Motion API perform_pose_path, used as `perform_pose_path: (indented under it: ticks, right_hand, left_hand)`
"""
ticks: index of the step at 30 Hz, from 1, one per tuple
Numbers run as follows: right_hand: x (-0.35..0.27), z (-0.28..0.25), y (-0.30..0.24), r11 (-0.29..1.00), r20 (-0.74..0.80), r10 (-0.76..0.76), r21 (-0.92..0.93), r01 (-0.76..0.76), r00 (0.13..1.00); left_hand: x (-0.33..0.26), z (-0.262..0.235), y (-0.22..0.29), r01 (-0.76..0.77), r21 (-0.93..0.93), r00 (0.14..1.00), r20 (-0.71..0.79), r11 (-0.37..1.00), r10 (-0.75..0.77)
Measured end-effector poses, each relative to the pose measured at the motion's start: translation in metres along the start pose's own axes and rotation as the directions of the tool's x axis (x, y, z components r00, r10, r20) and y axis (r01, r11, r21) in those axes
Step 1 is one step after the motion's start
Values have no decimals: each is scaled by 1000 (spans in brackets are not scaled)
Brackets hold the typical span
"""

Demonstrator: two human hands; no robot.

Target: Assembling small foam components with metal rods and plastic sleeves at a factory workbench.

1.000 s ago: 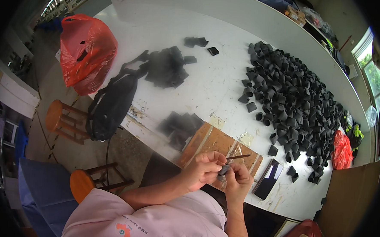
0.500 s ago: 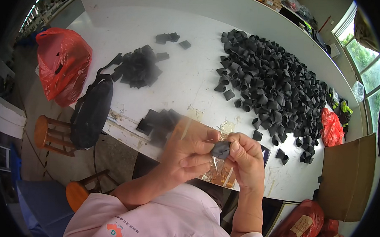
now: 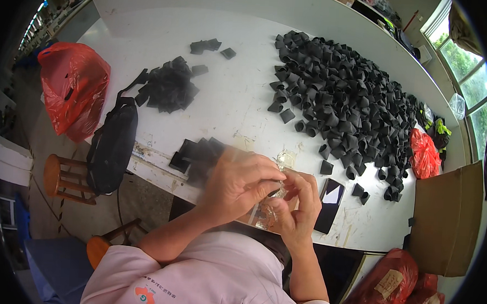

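Over the near table edge, my left hand [image 3: 239, 185] closes its thumb and fingers on a small black piece of sheet material [image 3: 275, 193], mostly hidden by the fingers. Facing it, my right hand [image 3: 297, 207] has its fingers curled at the same spot; what they grip is hidden. Shiny clear film [image 3: 264, 216] shows below and between the hands. Beside my left hand lies a small stack of flat black pieces [image 3: 191, 157]. A large heap of black pieces bent into loops [image 3: 340, 96] covers the right side of the table.
A phone [image 3: 329, 206] lies right of my right hand. Farther left are another pile of flat black pieces [image 3: 170, 85], a black bag [image 3: 114, 145] and a red plastic bag [image 3: 73, 91]. A cardboard sheet [image 3: 446, 220] and a smaller red bag [image 3: 424, 154] stand at right.
The black piece, plainly visible between both hands before, is now mostly covered by my fingers. My right hand has shifted left and turned, uncovering the phone.
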State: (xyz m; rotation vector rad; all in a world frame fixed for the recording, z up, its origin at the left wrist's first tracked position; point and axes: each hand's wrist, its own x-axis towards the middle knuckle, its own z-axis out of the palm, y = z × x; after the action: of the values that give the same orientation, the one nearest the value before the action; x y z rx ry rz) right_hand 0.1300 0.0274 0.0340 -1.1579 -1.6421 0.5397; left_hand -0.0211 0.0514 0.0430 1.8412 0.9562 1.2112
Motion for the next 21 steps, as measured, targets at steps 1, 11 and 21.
perform_pose_path:
  ticks: [1,11,21]
  right_hand:
    - [-1,1,-4,999,13,-13,-37,13,1000]
    - [7,5,-3,963,-19,-216,-172,209,976]
    - [10,-5,9,949,113,153,262,-178,982]
  left_hand:
    - [-2,1,-1,34,-39,999,-28,999,-35]
    - [-22,13,0,159,-860,832,-148,485,-535]
    - [-38,15,-23,219,-453,873,-305,864,-381]
